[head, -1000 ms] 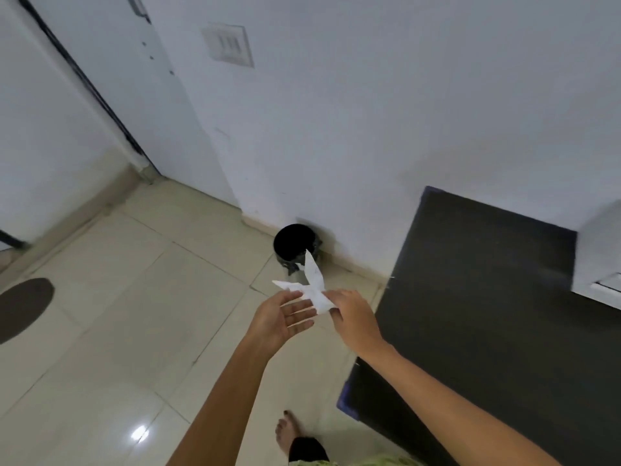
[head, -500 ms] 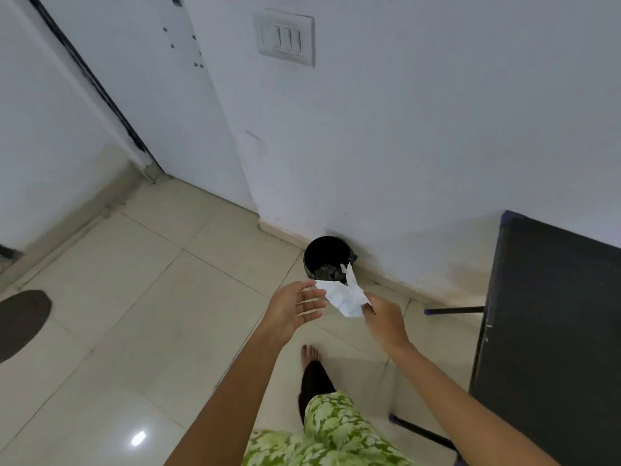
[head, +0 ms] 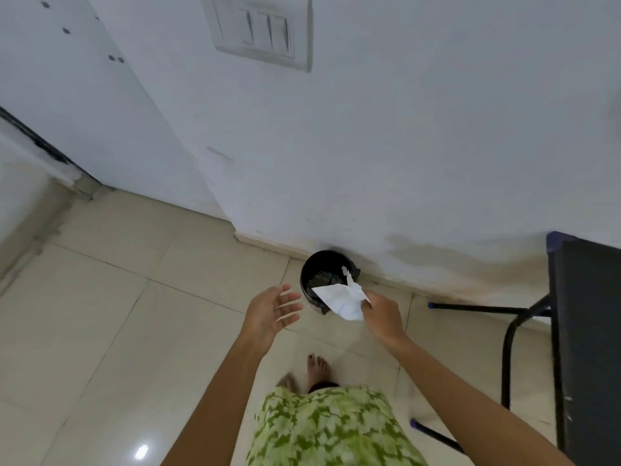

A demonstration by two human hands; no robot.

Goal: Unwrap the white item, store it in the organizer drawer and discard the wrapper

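Note:
A crumpled white wrapper [head: 342, 299] hangs from my right hand [head: 381, 316], pinched at its right edge. It covers the near right part of a small black bin [head: 317, 274] that stands on the floor against the wall, with dark scraps inside. My left hand [head: 270, 312] is held out to the left of the bin, fingers spread and palm empty. The white item and the organizer drawer are out of sight.
A black table [head: 588, 348] with dark metal legs [head: 507, 348] stands at the right. The beige tiled floor [head: 100, 331] spreads to the left. A switch plate [head: 262, 28] is on the white wall above. My bare foot [head: 316, 368] is just behind the hands.
I have stepped closer to the bin, which now looks larger. The left hand has let go of the wrapper and drawn aside; the right hand has carried it over the bin.

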